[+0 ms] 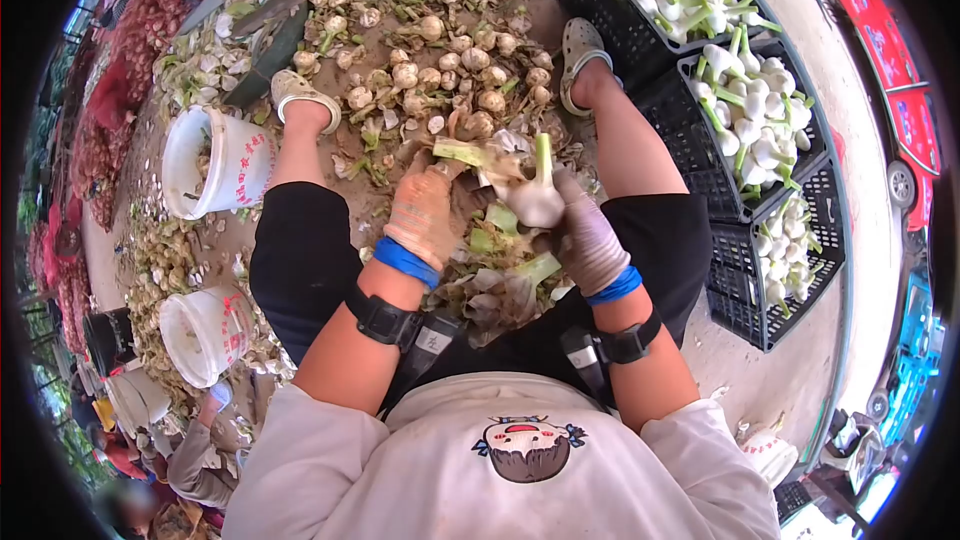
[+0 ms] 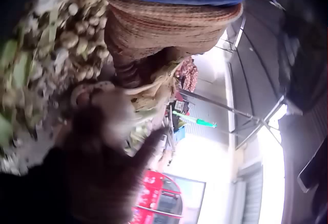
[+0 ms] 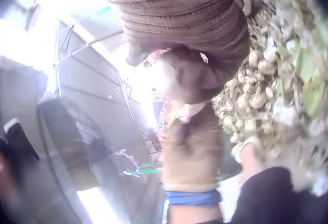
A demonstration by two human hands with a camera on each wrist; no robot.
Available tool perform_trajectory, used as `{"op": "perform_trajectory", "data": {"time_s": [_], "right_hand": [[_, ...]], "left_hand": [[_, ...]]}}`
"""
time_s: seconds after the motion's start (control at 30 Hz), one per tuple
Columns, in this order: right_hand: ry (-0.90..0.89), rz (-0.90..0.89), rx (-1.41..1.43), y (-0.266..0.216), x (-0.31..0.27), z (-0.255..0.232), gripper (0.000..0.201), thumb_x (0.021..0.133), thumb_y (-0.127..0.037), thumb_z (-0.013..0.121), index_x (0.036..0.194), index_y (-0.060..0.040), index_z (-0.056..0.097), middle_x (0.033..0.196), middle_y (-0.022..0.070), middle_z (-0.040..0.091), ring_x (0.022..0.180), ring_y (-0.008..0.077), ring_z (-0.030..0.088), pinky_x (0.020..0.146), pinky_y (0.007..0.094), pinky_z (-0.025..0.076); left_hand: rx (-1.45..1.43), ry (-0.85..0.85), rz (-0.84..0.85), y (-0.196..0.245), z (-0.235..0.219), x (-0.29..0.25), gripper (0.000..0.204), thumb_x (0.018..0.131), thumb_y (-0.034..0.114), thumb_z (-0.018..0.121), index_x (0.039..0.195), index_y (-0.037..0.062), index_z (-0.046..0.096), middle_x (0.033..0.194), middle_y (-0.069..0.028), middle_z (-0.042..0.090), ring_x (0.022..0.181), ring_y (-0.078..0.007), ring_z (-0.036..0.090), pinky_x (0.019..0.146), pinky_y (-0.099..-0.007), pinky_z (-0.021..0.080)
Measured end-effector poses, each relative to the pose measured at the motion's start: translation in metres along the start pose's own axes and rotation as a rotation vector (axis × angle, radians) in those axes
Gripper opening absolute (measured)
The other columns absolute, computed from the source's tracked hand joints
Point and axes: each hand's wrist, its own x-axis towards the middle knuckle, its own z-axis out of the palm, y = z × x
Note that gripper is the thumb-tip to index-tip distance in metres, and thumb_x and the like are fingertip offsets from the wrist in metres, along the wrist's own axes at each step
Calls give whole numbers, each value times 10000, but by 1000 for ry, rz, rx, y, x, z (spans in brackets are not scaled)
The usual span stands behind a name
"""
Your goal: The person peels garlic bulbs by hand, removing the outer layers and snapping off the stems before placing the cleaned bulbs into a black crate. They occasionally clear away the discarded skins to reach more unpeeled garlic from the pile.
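A white garlic bulb [image 1: 537, 203] with a short green stem sits in my gloved right hand [image 1: 590, 240], in front of my lap. The fingers grip its side, and the stem points up and away from me. My gloved left hand [image 1: 424, 212] pinches the brownish garlic husk [image 1: 505, 162], which stretches across to the bulb. A pale cut stalk [image 1: 460, 152] shows at that hand's fingertips. In the left wrist view the husk [image 2: 151, 98] hangs from the curled fingers. The bulb [image 3: 165, 78] appears blurred under the right glove in the right wrist view.
Peeled leaves [image 1: 490, 290] lie heaped between my thighs. Untrimmed garlic [image 1: 430, 75] covers the ground ahead. Black crates [image 1: 690, 140] of trimmed white garlic stand close on the right. White buckets [image 1: 238, 162] stand on the left, with red net sacks [image 1: 110, 90] beyond.
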Motion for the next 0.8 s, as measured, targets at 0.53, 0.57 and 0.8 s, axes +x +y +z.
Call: {"op": "perform_trajectory", "data": {"time_s": [0.53, 0.57, 0.8], "right_hand": [[266, -152, 379, -56, 16, -46, 260, 925, -251, 445, 1085, -50, 484, 1008, 137, 595, 980, 316, 560, 932, 503, 425], [218, -226, 321, -70, 19, -53, 279, 920, -255, 458, 1085, -32, 483, 1004, 157, 589, 968, 328, 563, 925, 493, 437], [278, -782, 580, -167, 13, -81, 530, 893, -412, 441, 1264, -36, 409, 1348, 150, 390, 1259, 332, 333, 1010, 521, 331]], "left_hand": [[813, -603, -279, -12, 46, -40, 462, 816, 176, 580, 1244, 46, 460, 1130, -167, 546, 1068, -278, 530, 927, -343, 417], [1249, -621, -32, -24, 39, -35, 497, 797, 200, 596, 1249, 50, 455, 1145, -177, 536, 1094, -299, 511, 940, -365, 405], [1518, -36, -243, -127, -79, 62, 819, 744, 535, 592, 1361, 83, 299, 1336, -205, 389, 1183, -367, 440, 960, -385, 413]]}}
